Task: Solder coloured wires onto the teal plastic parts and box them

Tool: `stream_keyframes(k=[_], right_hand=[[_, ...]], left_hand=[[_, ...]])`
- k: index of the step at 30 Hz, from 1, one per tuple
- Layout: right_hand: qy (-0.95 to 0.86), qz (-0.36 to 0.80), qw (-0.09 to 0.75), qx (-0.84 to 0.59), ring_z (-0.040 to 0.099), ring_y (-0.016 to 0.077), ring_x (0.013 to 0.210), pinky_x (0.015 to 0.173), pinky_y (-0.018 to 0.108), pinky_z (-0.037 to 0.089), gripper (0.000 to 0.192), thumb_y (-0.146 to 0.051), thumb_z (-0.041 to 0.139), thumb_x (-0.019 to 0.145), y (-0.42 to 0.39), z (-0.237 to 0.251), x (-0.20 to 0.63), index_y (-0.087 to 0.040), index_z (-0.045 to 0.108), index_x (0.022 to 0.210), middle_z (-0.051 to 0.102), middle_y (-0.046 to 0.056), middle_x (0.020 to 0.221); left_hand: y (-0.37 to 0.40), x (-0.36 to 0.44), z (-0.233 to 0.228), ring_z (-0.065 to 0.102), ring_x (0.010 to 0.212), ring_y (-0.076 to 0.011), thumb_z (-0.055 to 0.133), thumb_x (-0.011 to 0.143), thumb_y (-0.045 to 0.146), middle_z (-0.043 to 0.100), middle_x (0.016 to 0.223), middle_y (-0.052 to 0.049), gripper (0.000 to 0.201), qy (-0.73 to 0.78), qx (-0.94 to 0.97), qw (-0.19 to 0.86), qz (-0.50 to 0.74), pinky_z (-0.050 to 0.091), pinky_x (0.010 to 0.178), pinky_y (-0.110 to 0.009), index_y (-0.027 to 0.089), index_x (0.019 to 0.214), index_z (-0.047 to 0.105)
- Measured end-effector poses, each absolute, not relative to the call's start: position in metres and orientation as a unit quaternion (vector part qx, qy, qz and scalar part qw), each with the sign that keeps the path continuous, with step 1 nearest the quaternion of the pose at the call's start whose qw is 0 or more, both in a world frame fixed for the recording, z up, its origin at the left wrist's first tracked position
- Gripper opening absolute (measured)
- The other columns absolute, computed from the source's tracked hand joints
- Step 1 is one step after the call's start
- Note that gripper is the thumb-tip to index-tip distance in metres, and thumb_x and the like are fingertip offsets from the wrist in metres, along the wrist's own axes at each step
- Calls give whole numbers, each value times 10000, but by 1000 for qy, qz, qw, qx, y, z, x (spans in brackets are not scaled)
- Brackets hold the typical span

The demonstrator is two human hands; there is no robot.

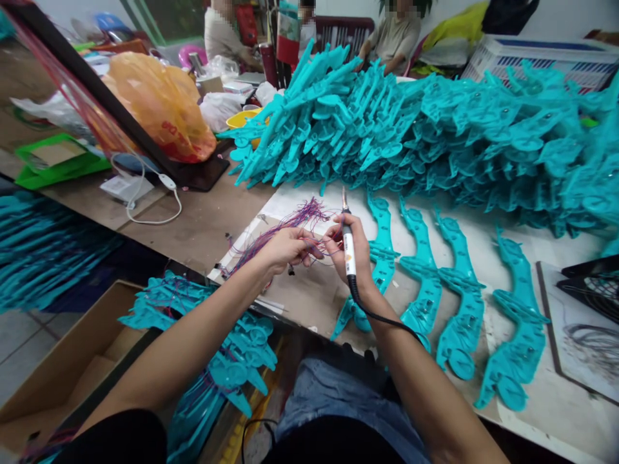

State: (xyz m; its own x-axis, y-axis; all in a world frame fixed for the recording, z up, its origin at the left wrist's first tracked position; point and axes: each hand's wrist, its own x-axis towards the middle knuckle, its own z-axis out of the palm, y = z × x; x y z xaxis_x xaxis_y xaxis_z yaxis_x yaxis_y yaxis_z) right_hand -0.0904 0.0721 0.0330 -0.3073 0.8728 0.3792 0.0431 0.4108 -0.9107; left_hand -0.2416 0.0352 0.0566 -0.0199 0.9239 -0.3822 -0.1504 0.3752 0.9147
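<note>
1. While the right hand (349,248) grips a soldering iron (348,248) upright, the left hand (289,248) pinches thin purple wires (285,229).
2. Wires fan across the surface (203,225), beside teal plastic parts (420,283).

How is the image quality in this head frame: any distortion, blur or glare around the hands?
Head view: wide-angle bending curves the table edge and stretches the corners; light is even and soft, without hard shadows or glare; the left hand, right hand, soldering iron and wires are sharp; the faces behind are blurred out.
</note>
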Motion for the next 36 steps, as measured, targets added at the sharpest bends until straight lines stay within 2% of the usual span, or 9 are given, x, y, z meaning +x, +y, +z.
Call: stream_keyframes(k=[4,9,16,20,24,26,31,34,36], right_hand=[[-605,429,564,-362,566,111,699,593,233,475,373,-232,608,755,77,32,-90,-274,437,1083,546,-32,815],[-550,447,600,-372,574,96,644,504,201,441,367,-290,580,796,77,36,-94,-289,379,1103,515,-41,832],[-670,245,554,-429,588,145,762,751,307,491,265,-186,517,797,80,31,-88,-295,493,1037,561,-24,810],[-677,214,551,-438,585,159,794,779,319,480,257,-189,506,809,86,31,-86,-295,511,1043,576,-6,848],[-698,260,515,-424,595,143,726,716,295,477,254,-181,513,801,90,34,-84,-277,518,1036,603,-7,863],[-706,304,489,-412,589,123,650,659,277,477,267,-170,529,783,92,34,-84,-270,522,1031,613,-16,854],[-644,399,520,-394,616,108,624,526,227,473,218,-271,555,809,94,39,-84,-261,480,1013,646,-9,876],[-610,451,526,-383,632,111,602,443,198,443,236,-326,549,821,94,48,-83,-259,436,1016,649,-15,823],[-598,451,543,-379,628,106,578,443,204,455,220,-326,538,829,93,56,-80,-257,424,1005,641,-23,792]], left_hand=[[31,-247,52,574,433,-73,710,777,210,708,657,-71,229,557,329,607,462,160,359,-131,149,732,494],[27,-250,47,474,405,-39,664,745,142,710,647,-66,165,584,339,577,458,153,363,-140,149,703,505],[15,-248,55,458,412,-49,676,681,173,708,631,-40,172,587,377,484,528,268,415,-162,161,745,517],[11,-248,64,443,415,-48,701,652,185,689,602,-25,195,565,384,446,578,284,429,-172,149,789,566],[16,-251,77,432,425,-56,714,640,240,677,602,-41,203,513,375,528,563,189,398,-177,138,765,590],[22,-253,85,469,472,-69,705,648,248,699,673,-58,196,498,369,524,584,171,403,-177,145,761,583],[50,-264,96,526,605,-85,663,746,241,718,895,-68,126,508,409,414,635,255,444,-174,165,752,564],[71,-274,83,538,649,-95,651,767,177,672,769,-25,107,571,438,320,616,341,519,-168,158,700,570],[80,-280,71,546,649,-100,616,792,143,637,692,-6,90,622,442,262,591,374,554,-167,150,705,593]])
